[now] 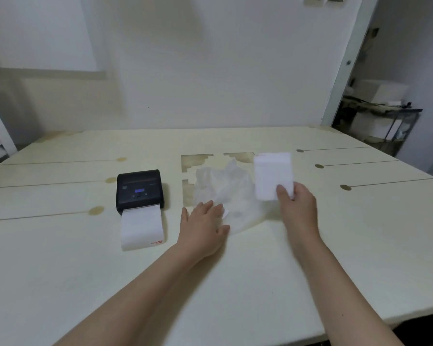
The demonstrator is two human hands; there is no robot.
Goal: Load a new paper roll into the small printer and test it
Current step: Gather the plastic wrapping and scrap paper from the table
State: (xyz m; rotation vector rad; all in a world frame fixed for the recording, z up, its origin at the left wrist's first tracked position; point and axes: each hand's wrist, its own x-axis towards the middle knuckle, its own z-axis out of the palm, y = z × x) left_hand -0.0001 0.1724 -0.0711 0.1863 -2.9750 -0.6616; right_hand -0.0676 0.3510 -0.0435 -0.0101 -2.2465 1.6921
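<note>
Right hand [294, 203], head view, pinches the lower edge of a blurred white paper pack [273, 174] above the crumpled wrapper [225, 193]. Left hand [204, 222] rests on that wrapper, fingers straight. Printer [139, 188] stands further left, paper strip [141, 228] hanging out. Best practice: pin the wrapper, lift the pack clear.

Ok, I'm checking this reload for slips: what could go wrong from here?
The right hand holds the white paper pack by one lower corner; it could slip. The left hand rests on the loose plastic wrapper, which may slide. The printer has a paper strip out, which a sweep could snag.
</note>
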